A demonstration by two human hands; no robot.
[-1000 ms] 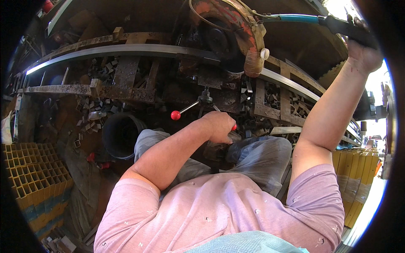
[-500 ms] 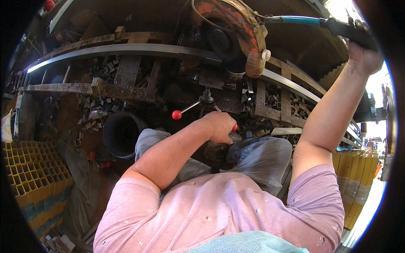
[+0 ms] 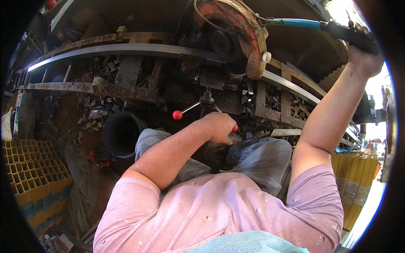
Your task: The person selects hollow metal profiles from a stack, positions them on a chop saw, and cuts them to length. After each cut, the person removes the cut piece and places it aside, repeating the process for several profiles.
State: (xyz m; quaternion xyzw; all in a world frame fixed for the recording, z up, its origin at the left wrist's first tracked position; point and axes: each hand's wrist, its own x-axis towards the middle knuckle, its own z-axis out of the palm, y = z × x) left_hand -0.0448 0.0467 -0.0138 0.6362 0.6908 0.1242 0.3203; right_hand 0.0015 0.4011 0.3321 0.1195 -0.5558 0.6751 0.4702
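My left hand [image 3: 221, 127] is closed around one red-knobbed arm of a clamp handle [image 3: 206, 98]; a red ball knob [image 3: 177, 115] tips its other arm. Raised at the far right, my right hand [image 3: 363, 52] grips the black end of a lever [image 3: 298, 22] with a blue-green shaft. That lever runs left to a worn orange-red cut-off saw [image 3: 248, 31], which has a plastic bottle [image 3: 255, 65] fixed on its side. A long pale metal bar [image 3: 126, 49] lies crosswise, passing under the saw. Where blade and bar meet is too dark to make out.
Rusty frames [image 3: 126, 89] carry the bar, with many short cut tube pieces [image 3: 95, 114] around them. A dark bucket [image 3: 122, 134] stands left of my knees. Stacked yellow tubes stand at the left [image 3: 36, 168] and right [image 3: 356, 177].
The saw and its lever sit very slightly lower, with my right hand still on the lever. My left hand keeps its place on the clamp handle.
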